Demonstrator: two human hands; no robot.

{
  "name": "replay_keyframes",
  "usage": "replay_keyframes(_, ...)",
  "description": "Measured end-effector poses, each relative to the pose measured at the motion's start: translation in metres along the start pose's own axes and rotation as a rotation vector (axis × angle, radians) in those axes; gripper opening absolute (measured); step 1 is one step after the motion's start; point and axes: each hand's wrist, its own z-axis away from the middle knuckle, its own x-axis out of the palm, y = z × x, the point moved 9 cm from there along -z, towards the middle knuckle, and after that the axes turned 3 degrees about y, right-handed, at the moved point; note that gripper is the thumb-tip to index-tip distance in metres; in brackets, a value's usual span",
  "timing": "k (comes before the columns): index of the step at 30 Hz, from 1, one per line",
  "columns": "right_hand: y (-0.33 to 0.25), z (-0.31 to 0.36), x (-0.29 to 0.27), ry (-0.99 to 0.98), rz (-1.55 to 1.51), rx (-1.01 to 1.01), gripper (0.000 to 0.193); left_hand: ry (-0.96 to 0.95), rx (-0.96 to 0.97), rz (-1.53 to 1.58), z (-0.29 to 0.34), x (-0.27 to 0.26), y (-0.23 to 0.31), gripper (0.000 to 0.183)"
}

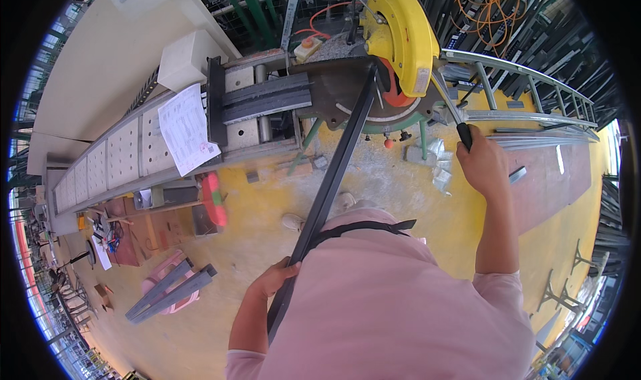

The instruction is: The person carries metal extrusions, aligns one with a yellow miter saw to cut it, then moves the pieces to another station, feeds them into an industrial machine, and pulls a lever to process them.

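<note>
Left hand (pixel 270 280) is on the near stretch of the dark bar (pixel 332 176), down by the pink shirt (pixel 380 306). Thumb laid over the top, hand closed round the bar; other fingertips mostly hidden, can't tell how far they wrap.

Bar: long, straight, grooved along its length. Long axis runs from lower left, beside the shirt, up and slightly right, directly away from the body. Near end disappears past the left forearm; far end points at the saw and sits on its dark round base (pixel 332 94), next to the red-orange blade guard (pixel 398 91).

Off to the left, two grey bars (pixel 175 294) lie on a pink stool (pixel 165 266), long axes rising to the right, roughly side by side.

Right hand (pixel 483 161): fingers curled tight around the black grip (pixel 464 135) of the saw lever. Lever slants up and left to the yellow saw housing (pixel 398 36).

Left of the saw base: long table (pixel 115 154) with perforated panels. Short dark bars (pixel 267 98) lie flat at its saw end, pointing at the base. Printed sheet (pixel 187 131) hangs over its front edge.

Farther right: metal ladder (pixel 486 86) lying down, orange hose (pixel 491 9) coiled behind.
</note>
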Motion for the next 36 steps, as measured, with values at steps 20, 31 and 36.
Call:
replay_keyframes(20,0.02,0.015,0.059,-0.03,-0.024,0.029,0.047,0.008,0.012,-0.073,-0.009,0.0,-0.011,0.068)
replay_keyframes(31,-0.031,-0.05,-0.141,0.631,-0.162,-0.353,0.019,0.03,-0.08,0.019,0.016,0.01,-0.014,0.062)
replay_keyframes(36,-0.055,-0.131,-0.21,0.665,-0.084,-0.278,0.027,-0.013,-0.056,0.032,0.049,0.024,-0.029,0.062)
